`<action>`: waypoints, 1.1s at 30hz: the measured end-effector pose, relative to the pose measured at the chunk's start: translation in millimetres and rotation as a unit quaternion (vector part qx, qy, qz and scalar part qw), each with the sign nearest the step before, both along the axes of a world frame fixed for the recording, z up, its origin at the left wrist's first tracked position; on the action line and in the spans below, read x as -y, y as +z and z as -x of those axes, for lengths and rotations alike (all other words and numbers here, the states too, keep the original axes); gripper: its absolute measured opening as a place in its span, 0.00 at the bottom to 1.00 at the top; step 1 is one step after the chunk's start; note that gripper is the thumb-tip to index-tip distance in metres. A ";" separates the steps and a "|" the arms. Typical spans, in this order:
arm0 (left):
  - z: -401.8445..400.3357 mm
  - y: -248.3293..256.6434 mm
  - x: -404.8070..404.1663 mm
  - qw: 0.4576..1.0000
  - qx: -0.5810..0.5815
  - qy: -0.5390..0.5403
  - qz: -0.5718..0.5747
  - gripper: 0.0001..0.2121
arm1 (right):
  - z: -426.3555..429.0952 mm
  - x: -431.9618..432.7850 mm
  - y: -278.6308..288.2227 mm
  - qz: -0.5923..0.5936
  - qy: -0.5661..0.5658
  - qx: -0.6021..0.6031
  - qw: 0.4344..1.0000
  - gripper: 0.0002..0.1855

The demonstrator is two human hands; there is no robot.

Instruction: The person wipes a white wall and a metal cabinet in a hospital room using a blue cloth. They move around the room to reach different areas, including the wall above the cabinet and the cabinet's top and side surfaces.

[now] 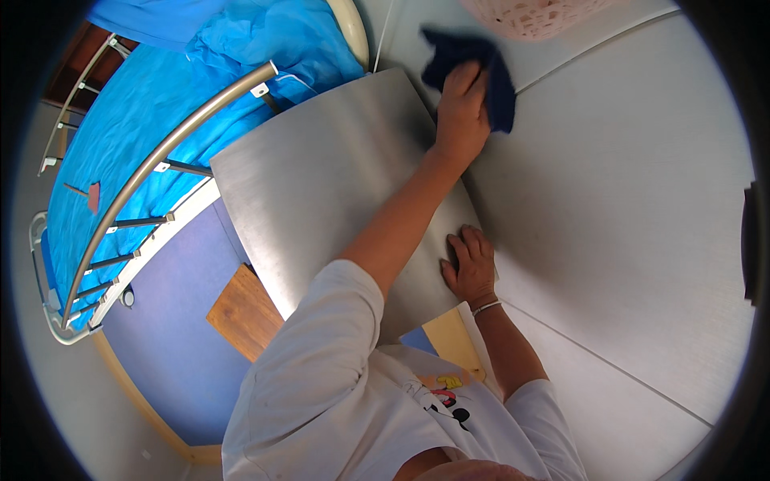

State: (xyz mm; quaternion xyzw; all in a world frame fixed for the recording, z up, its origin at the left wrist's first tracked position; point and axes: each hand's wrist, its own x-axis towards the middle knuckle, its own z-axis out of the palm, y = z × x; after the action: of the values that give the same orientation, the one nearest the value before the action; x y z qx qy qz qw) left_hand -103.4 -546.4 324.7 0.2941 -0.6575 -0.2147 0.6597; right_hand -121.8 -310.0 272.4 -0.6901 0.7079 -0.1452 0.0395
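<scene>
My left hand point(463, 114) reaches up and across, gripping a dark navy cloth point(502, 99). The cloth is bunched in the fingers and its loose edges are slightly blurred. It lies over the grey wall panel point(613, 150), just beyond the edge of a brushed metal tabletop point(313, 180); whether it presses on the wall I cannot tell. Lower down, my right hand point(472, 264) rests palm down on the tabletop near its wall-side edge, fingers spread and holding nothing. A thin bracelet point(486, 308) circles the right wrist.
To the left stands a bed with a curved metal side rail point(174, 141) and blue sheets point(144, 102). A wooden board or seat point(246, 312) shows below the tabletop, above the blue floor point(174, 343). A pink openwork basket point(535, 15) is at the top.
</scene>
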 end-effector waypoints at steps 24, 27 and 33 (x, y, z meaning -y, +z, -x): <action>6.3 -76.9 54.3 0.907 0.049 0.000 -0.418 0.10 | 2.2 -2.2 -5.5 0.009 0.002 0.014 1.000 0.24; 14.3 -83.5 -11.2 0.953 0.119 0.032 -0.277 0.09 | 3.2 -3.7 -6.9 0.016 -0.001 0.003 1.000 0.24; 21.0 -57.4 -132.2 0.937 -0.003 -0.112 -0.332 0.18 | 3.1 -6.1 -6.8 -0.024 0.009 -0.021 0.999 0.22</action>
State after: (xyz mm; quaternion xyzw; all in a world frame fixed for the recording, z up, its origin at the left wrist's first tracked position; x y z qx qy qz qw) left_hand -124.3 -414.2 267.3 0.4204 -0.5755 -0.4939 0.4981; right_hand -124.9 -303.9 265.6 -0.6979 0.7060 -0.1129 0.0423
